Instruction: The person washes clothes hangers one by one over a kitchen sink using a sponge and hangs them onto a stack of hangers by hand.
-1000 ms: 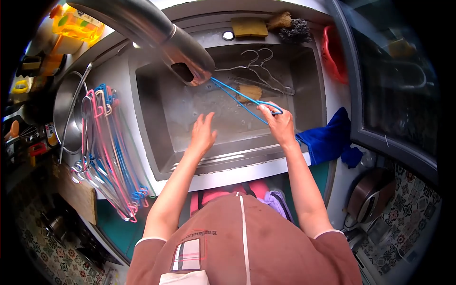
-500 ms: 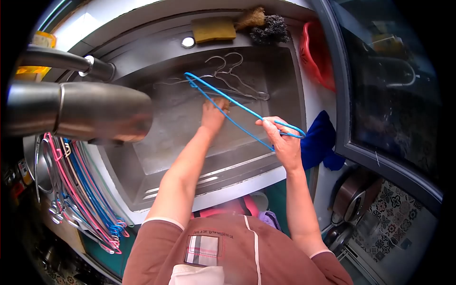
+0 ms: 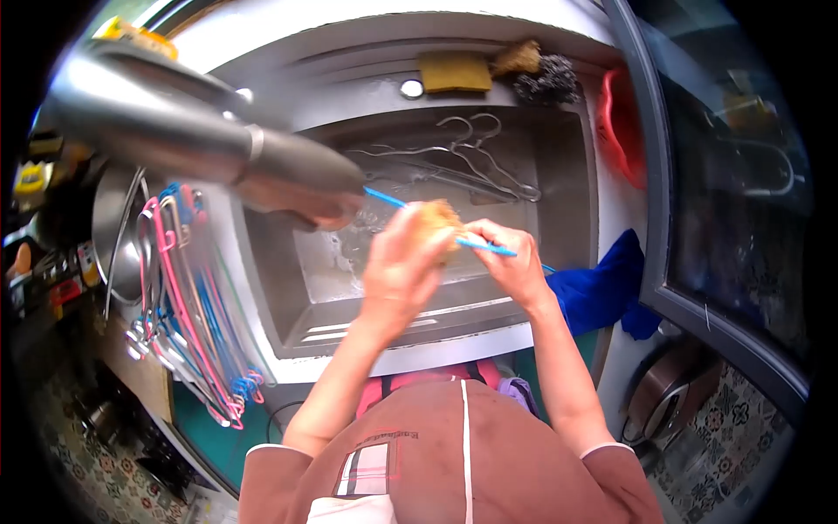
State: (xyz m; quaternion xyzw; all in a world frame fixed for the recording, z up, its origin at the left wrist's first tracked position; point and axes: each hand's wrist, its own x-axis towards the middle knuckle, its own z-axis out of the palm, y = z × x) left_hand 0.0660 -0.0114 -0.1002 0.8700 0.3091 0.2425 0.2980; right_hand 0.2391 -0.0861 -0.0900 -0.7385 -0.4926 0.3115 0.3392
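Observation:
Over the sink, my right hand is closed around a blue hanger. My left hand grips a tan, fibrous scrubber and presses it to the hanger just left of the right hand; motion blurs the fingers. The hanger's far end pokes out beyond the left hand, close to the faucet, and much of its frame is hidden by both hands. Two or so metal hangers lie on the wet sink bottom beyond them.
A large metal faucet reaches in from the left. Several coloured hangers hang left of the sink. A yellow sponge and dark steel wool rest on the back ledge. Right are a red basket, blue cloth and window frame.
My left hand has risen from the sink bottom with the scrubber and now meets the blue hanger. The hanger has turned and lies lower between my hands. The view has shifted left.

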